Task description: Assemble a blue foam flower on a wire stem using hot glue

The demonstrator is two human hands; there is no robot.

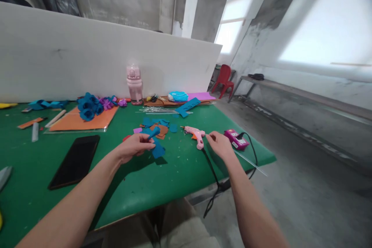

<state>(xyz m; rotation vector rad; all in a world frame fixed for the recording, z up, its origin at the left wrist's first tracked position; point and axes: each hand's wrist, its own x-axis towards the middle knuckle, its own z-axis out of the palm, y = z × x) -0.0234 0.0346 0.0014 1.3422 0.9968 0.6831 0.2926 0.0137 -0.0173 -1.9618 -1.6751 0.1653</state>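
My left hand point(135, 148) is closed around a small rolled piece of blue crepe paper point(154, 132). A flat blue paper petal point(158, 150) hangs just below its fingertips. On the green table lies a pink hot glue gun point(196, 133), its nozzle pointing left. My right hand point(220, 144) is at the gun's rear end, fingers curled and pinched on a long clear glue stick point(250, 162) that runs out behind the hand past the table edge. Loose blue cut pieces point(173, 128) and brown cut pieces point(162, 131) are scattered beyond my left hand.
A dark phone point(74, 161) lies at left. Behind it, blue paper flowers point(88, 105) rest on an orange sheet point(84, 121). Thin wires point(159, 110) and a pink bottle point(134, 85) stand before a white partition point(101, 54). A purple power strip point(236, 139) sits at the right edge, cables hanging.
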